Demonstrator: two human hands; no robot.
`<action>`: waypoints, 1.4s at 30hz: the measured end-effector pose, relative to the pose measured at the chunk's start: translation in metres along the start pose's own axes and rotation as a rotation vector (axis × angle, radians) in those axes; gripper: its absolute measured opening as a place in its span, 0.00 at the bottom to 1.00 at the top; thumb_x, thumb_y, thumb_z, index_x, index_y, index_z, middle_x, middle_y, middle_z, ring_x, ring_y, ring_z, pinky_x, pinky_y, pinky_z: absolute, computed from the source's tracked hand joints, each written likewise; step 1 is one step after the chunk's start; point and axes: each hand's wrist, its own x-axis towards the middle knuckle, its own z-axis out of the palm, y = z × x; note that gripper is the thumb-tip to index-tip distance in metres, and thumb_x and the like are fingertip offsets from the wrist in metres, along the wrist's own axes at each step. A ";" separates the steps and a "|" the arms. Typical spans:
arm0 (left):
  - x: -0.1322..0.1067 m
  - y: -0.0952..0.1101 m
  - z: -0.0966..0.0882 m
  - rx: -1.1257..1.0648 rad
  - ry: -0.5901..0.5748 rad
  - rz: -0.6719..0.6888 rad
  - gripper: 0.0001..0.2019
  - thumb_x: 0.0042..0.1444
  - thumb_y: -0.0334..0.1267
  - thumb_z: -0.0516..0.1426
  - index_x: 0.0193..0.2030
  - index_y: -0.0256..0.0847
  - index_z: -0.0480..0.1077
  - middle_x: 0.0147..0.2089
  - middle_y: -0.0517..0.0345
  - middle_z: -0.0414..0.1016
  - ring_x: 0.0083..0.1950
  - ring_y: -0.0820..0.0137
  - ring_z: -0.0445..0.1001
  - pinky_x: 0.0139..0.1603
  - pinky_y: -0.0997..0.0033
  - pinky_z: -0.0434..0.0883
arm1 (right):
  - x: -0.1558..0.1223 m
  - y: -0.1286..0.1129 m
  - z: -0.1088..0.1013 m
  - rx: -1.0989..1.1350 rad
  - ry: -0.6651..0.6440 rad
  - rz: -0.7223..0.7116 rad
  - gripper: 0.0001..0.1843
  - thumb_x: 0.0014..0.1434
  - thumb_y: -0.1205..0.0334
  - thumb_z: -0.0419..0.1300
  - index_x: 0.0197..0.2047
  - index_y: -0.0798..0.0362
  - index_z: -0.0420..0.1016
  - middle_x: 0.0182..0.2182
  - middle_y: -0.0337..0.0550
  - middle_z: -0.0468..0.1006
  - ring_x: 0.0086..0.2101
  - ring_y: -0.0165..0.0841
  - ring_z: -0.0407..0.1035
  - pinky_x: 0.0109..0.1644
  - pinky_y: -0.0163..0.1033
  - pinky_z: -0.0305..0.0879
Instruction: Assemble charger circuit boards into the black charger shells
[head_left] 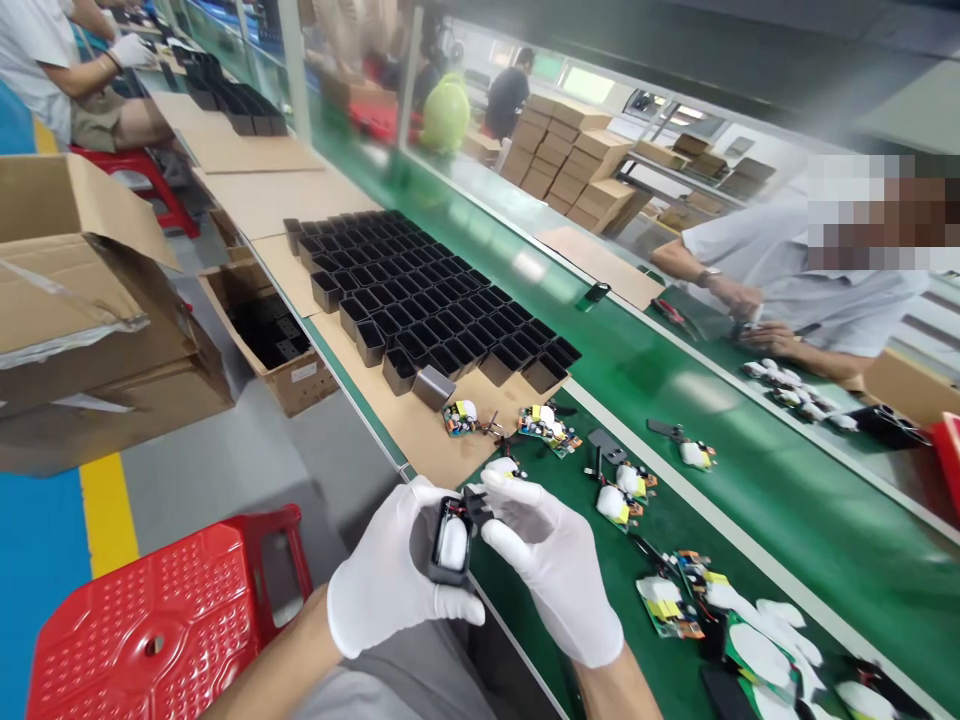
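My left hand [397, 570], in a white glove, is wrapped round a small black plastic housing [448, 574]. Its open top faces me and shows a white padded part and some red wire inside. With thumb and fingers, my gloved right hand [551, 560] grips a black end cap [477, 506] at the housing's upper edge. Just beyond my hands lie circuit boards [551, 428] with white pads and yellow parts. More such boards [666, 605] are spread to the right on the green belt.
Rows of black housings [420, 290] stand on cardboard ahead. Cartons [97, 300] and a red stool [150, 620] are at left, with a box of black parts [270, 340]. Across the green belt [645, 390] a co-worker [795, 270] handles small parts; another person [67, 80] sits far left.
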 end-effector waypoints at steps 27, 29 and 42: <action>0.044 -0.059 0.023 0.934 0.641 0.157 0.16 0.59 0.38 0.63 0.54 0.43 0.70 0.47 0.49 0.80 0.49 0.54 0.79 0.53 0.52 0.66 | 0.035 0.038 0.055 -0.912 0.341 -0.653 0.09 0.69 0.69 0.65 0.48 0.51 0.86 0.49 0.51 0.87 0.45 0.39 0.84 0.51 0.43 0.83; 0.042 -0.060 0.020 0.915 0.624 0.177 0.17 0.61 0.37 0.63 0.56 0.43 0.70 0.48 0.49 0.80 0.50 0.54 0.79 0.55 0.52 0.66 | 0.035 0.035 0.059 -0.926 0.361 -0.659 0.08 0.69 0.67 0.64 0.46 0.51 0.86 0.47 0.51 0.87 0.44 0.38 0.84 0.49 0.42 0.83; 0.046 -0.063 0.014 0.863 0.658 0.247 0.15 0.56 0.39 0.64 0.51 0.44 0.72 0.43 0.52 0.82 0.45 0.57 0.80 0.51 0.53 0.66 | 0.035 0.055 0.048 -1.222 0.299 -0.850 0.12 0.73 0.67 0.60 0.55 0.52 0.82 0.50 0.57 0.86 0.43 0.43 0.83 0.45 0.47 0.82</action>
